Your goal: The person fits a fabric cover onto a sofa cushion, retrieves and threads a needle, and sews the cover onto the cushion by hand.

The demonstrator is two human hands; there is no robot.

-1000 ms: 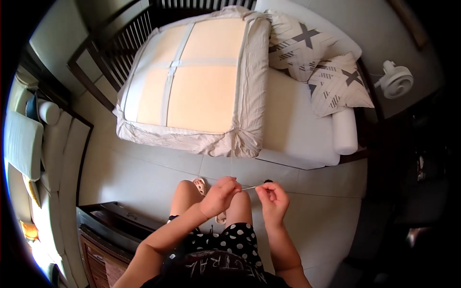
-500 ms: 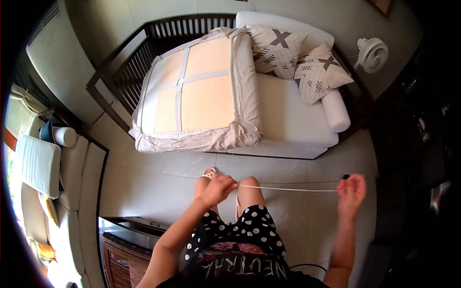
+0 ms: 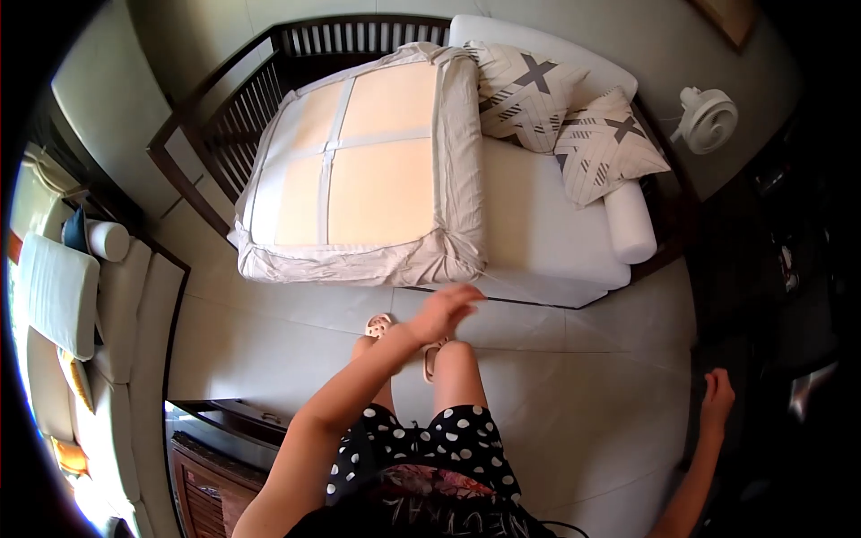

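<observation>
My left hand [image 3: 446, 312] is over the floor between my knees and the daybed's front edge. Its fingers are stretched forward and slightly blurred, and nothing shows in them. Far to the right, my right hand [image 3: 717, 396] is beside dark furniture, with its fingers raised and partly curled; whether it holds anything is unclear. In front of me a large cushion [image 3: 377, 193] lies underside up on the daybed. A wrinkled beige cover [image 3: 462, 170] wraps over its edges, and pale straps [image 3: 330, 148] cross its peach-coloured underside.
Two patterned pillows [image 3: 525, 94] and a white bolster [image 3: 630, 222] are at the right end of the white mattress [image 3: 529, 206]. Dark slatted rails [image 3: 242, 134] frame the daybed. A white fan [image 3: 708, 121] hangs at right. A sofa [image 3: 134, 332] stands at left, a wooden cabinet [image 3: 211, 480] below.
The white cord stretched between my hands is out of sight. My right hand has moved right and down towards the dark furniture; my left hand has risen towards the daybed and loosened.
</observation>
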